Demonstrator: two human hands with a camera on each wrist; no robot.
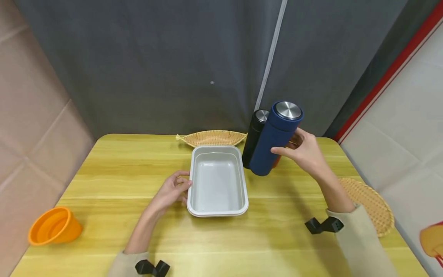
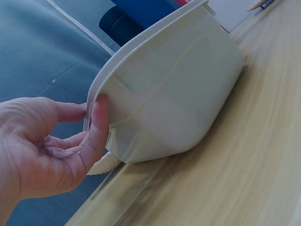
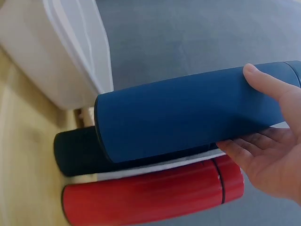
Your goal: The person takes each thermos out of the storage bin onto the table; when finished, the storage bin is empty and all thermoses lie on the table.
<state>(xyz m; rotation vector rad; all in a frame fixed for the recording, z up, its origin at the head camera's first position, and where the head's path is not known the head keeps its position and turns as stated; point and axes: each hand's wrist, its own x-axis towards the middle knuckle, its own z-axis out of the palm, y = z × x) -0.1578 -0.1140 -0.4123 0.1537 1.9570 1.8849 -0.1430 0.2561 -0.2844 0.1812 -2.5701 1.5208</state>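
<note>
My right hand (image 1: 304,152) grips a blue thermos (image 1: 275,136) with a steel-topped lid, thumb along its side. The thermos tilts, and in the right wrist view its base hangs above the table. Behind it stand a black thermos (image 1: 254,138) and a red thermos (image 3: 146,197); the red one is mostly hidden in the head view. At the middle of the table sits a white rectangular basin (image 1: 218,184), nothing inside it. My left hand (image 1: 173,188) pinches the left rim of this basin between thumb and fingers, as the left wrist view shows.
A boat-shaped woven basket (image 1: 212,137) lies behind the basin at the table's back edge. An orange bucket-like cup (image 1: 55,227) is at the front left. A round woven tray (image 1: 368,206) lies at the right, beside my right forearm. A grey curtain (image 1: 155,69) closes the back.
</note>
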